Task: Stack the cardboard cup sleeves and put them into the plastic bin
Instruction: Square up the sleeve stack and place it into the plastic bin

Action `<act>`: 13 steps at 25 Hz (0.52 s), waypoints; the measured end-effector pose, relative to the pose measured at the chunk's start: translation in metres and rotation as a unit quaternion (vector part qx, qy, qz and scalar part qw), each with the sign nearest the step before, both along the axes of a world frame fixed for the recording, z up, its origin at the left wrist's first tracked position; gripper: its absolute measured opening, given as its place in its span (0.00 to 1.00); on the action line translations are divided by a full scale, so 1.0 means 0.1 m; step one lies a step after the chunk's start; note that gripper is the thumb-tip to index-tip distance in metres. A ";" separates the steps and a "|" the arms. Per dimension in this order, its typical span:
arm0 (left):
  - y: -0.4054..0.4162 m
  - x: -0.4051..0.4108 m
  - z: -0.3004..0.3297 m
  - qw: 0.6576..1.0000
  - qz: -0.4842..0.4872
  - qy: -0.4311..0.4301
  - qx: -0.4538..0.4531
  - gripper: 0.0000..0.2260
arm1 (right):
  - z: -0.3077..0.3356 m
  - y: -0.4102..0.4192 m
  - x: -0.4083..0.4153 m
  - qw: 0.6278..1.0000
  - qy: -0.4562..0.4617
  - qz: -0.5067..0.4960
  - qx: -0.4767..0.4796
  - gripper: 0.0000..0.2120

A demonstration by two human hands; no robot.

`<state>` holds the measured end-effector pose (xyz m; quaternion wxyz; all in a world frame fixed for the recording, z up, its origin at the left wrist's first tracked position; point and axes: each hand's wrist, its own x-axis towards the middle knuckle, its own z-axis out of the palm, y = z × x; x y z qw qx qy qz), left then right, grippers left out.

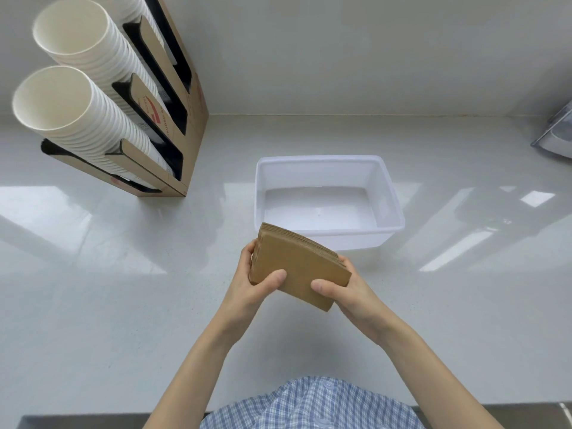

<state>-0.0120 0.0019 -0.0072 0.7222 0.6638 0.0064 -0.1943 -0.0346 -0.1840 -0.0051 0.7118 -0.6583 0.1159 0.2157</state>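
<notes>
One head-worn view, looking steeply down

We have a single wide-angle camera, worn on the head and tilted forward and down over a pale counter (123, 305). It sits close above the left hand (247, 283) and right hand (346, 289), which fall near the frame's centre. The far wall (340, 57) fills the top, our checked shirt (309, 404) the bottom edge. Straight lines bow toward the borders. There is no second view to share any part with

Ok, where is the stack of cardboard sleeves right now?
In the head view it is at centre, gripped between the left hand and right hand: the sleeve stack sits above the counter, just in front of the empty plastic bin.
</notes>
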 end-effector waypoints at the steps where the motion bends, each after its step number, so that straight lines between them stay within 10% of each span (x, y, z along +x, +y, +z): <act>1: 0.00 0.01 0.01 1.000 0.015 -0.001 -0.005 0.36 | 0.01 0.02 0.01 1.000 0.009 -0.002 0.007 0.41; 13: 0.16 0.19 0.17 0.999 0.027 -0.003 -0.018 0.34 | 0.63 -0.05 0.32 0.984 -0.039 0.093 -0.148 0.38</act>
